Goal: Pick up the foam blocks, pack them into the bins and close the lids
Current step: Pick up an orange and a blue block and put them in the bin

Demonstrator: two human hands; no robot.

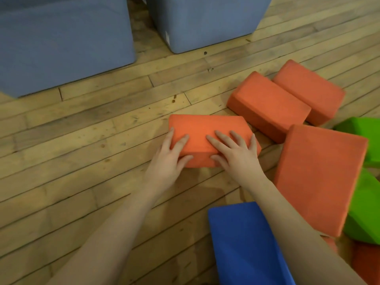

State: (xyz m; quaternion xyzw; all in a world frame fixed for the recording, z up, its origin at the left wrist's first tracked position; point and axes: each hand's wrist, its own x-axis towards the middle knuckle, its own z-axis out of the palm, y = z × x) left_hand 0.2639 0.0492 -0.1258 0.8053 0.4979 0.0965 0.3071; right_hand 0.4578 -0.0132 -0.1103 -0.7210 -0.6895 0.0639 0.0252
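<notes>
An orange foam block [201, 130] lies on the wooden floor in the middle of the head view. My left hand [168, 157] holds its left near corner, fingers over the top and thumb on the near face. My right hand [236, 153] grips its right end, fingers spread over the top and thumb against the near face. Two more orange blocks [267, 105] [308, 91] lie side by side to the right. A bigger orange block [320, 177] leans on green blocks [364, 212]. A blue block [242, 243] lies under my right forearm. Two blue-grey bins [61, 42] [205, 21] stand at the back; their tops are out of frame.
The floor is worn wooden planking [92, 140]. A narrow gap separates the two bins. Another green block [364, 130] and an orange one [366, 262] sit at the right edge.
</notes>
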